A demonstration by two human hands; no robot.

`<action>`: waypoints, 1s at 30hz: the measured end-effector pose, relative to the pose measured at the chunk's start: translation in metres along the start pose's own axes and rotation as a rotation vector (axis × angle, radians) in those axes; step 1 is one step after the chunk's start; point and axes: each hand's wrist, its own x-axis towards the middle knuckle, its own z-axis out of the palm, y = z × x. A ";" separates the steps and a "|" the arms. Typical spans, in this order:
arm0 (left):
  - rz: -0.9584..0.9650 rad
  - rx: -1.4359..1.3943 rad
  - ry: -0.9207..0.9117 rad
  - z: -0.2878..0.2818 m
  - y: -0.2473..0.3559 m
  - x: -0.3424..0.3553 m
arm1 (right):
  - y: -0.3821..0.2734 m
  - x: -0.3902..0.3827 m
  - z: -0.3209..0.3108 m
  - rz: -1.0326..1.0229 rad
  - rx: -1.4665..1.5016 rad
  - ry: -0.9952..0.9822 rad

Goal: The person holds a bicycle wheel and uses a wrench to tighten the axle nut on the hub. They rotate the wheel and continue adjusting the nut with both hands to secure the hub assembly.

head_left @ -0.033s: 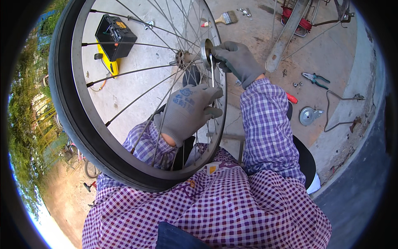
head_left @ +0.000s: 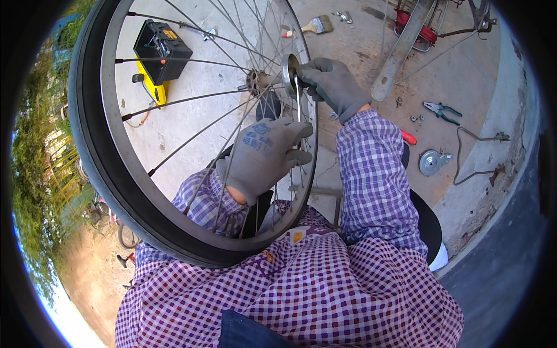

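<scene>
A bicycle wheel (head_left: 106, 119) with a black tyre stands tilted against my lap, its spokes running to the hub (head_left: 255, 82). A round metal brake drum (head_left: 288, 75) sits on the hub's right side. My left hand (head_left: 261, 153), in a grey work glove, is closed on a slim silver spanner (head_left: 299, 104), whose upper end reaches into the drum's face. My right hand (head_left: 333, 87), also gloved, has its fingers pinched at the drum's open face, by the spanner's tip. Whatever lies between those fingertips is hidden.
A black toolbox (head_left: 168, 61) and a yellow tool (head_left: 152, 87) lie beyond the wheel. Rightward on the concrete are a paintbrush (head_left: 319, 25), pliers (head_left: 442, 111), a round brake part with an arm (head_left: 432, 162), a red handle (head_left: 408, 137) and a bent metal rod (head_left: 459, 153). Bicycle parts (head_left: 400, 55) stand far right.
</scene>
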 end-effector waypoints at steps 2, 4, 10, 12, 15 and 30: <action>0.012 0.008 0.007 -0.001 -0.002 0.000 | 0.000 0.001 0.001 -0.006 -0.034 0.016; 0.003 0.007 0.001 -0.002 -0.004 0.001 | 0.000 0.004 0.003 -0.017 -0.045 0.026; -0.031 0.017 -0.014 -0.006 -0.002 0.004 | -0.001 0.010 0.003 -0.045 -0.174 0.088; -0.034 0.025 -0.029 -0.006 0.000 0.003 | -0.001 0.008 0.002 -0.063 -0.134 0.075; -0.023 0.025 -0.029 -0.002 0.005 0.002 | 0.001 0.002 0.003 -0.056 -0.110 0.114; -0.009 0.047 -0.012 0.005 0.021 0.012 | 0.001 -0.009 -0.024 0.026 -0.029 0.041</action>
